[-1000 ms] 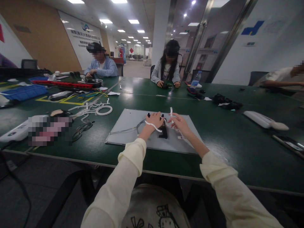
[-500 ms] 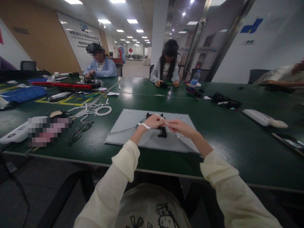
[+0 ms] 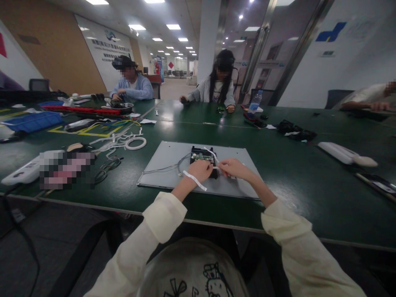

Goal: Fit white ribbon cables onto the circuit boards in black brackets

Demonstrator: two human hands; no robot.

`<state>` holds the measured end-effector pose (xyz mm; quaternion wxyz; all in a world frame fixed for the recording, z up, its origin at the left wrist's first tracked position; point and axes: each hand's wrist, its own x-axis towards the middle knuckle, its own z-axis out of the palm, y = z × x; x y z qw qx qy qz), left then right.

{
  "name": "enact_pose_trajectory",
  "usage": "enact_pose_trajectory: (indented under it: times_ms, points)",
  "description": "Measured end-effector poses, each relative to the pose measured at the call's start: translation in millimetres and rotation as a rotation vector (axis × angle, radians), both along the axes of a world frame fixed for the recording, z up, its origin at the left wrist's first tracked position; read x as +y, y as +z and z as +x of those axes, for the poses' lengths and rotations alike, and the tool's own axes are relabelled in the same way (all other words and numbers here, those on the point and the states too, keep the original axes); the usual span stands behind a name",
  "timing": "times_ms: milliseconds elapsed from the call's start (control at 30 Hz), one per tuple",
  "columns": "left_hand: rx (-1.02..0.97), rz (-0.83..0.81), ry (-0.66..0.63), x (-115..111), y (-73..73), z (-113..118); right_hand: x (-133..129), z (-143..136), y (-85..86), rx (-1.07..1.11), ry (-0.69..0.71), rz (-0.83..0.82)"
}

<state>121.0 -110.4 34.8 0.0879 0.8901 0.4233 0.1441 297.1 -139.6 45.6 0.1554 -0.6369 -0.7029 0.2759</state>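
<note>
Your right hand (image 3: 220,165) pinches a narrow white tape-like strip (image 3: 211,153) over the boxy black-and-green circuit unit (image 3: 200,156) on the flat grey metallic-looking panel (image 3: 163,154). Left hand (image 3: 200,170) curled; can't tell its grip. Tugging could tear the strip; white tape (image 3: 195,180) across that wrist could snag.
</note>
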Motion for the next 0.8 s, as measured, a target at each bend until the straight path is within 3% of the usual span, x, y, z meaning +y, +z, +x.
enact_pose_trajectory:
  times_ms: [233, 400, 600, 800]
  points:
    - [0.054, -0.010, 0.054, -3, -1.1, 0, -3, -7, -3.3, -0.340, 0.036, 0.255]
    - [0.028, 0.007, 0.036, 0, 1.8, -3, -7, -9, 0.9, -0.374, 0.001, 0.332]
    - [0.079, 0.011, 0.033, 0, -0.1, -3, -8, -12, -1.2, -0.507, -0.011, 0.265]
    - [0.092, -0.025, 0.072, 0, -2.3, -1, -18, -28, -0.4, -0.687, -0.136, 0.194]
